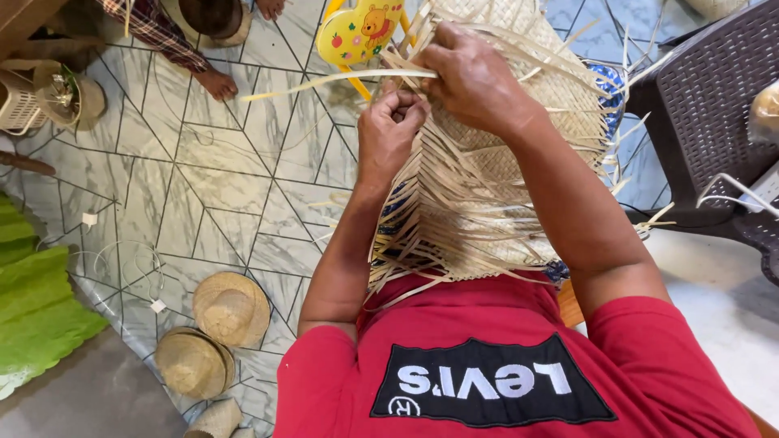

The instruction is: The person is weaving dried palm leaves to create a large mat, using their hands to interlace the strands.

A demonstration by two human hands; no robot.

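A partly woven mat of pale straw strips (487,186) lies over my lap, with loose ends sticking out along its edges. My left hand (389,130) is closed, pinching strips at the mat's left edge. My right hand (471,77) sits just above it, gripping a long loose strip (324,81) that runs out to the left. The two hands touch each other at the weaving edge. I wear a red shirt.
Two woven straw hats (231,308) (195,361) lie on the tiled floor at lower left. A yellow child's chair (361,32) stands ahead. Another person's foot (215,81) is at upper left. A dark wicker chair (706,105) is right, green cloth (32,300) left.
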